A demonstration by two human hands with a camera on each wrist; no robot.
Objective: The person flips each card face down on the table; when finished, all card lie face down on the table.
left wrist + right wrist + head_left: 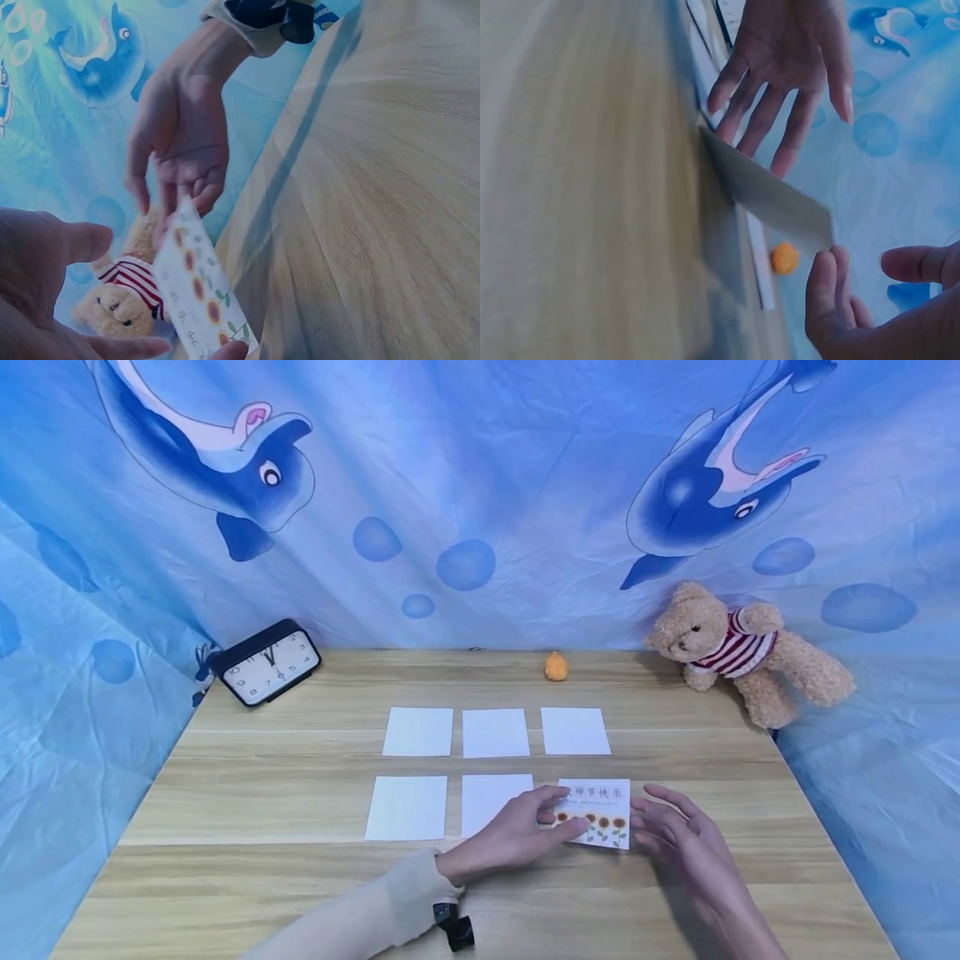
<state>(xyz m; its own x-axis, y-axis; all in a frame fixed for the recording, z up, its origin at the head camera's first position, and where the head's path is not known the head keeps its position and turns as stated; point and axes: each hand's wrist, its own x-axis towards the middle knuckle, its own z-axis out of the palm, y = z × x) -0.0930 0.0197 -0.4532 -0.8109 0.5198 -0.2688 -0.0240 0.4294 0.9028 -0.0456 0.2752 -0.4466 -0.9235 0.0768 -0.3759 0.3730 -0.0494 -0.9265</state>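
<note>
A white greeting card [609, 814] with sunflowers and Chinese writing lies between both hands, its printed face up in the head view. In the right wrist view its plain grey back [780, 199] slants over the table. My left hand [517, 827] is at the card's left side, one fingertip overlapping the sunflowers and its fingers fairly straight. My right hand [686, 835] is beside the right edge, fingers loosely extended. Its fingertips [832, 259] are right at a card corner in the right wrist view, with the thumb apart.
Several blank white cards, such as one at the back left [417, 732], form two rows on the wooden table [247, 793]. A black clock [270, 664] stands back left, a small orange object [556, 667] at the back, a teddy bear [750, 652] back right. Blue dolphin curtains surround the table.
</note>
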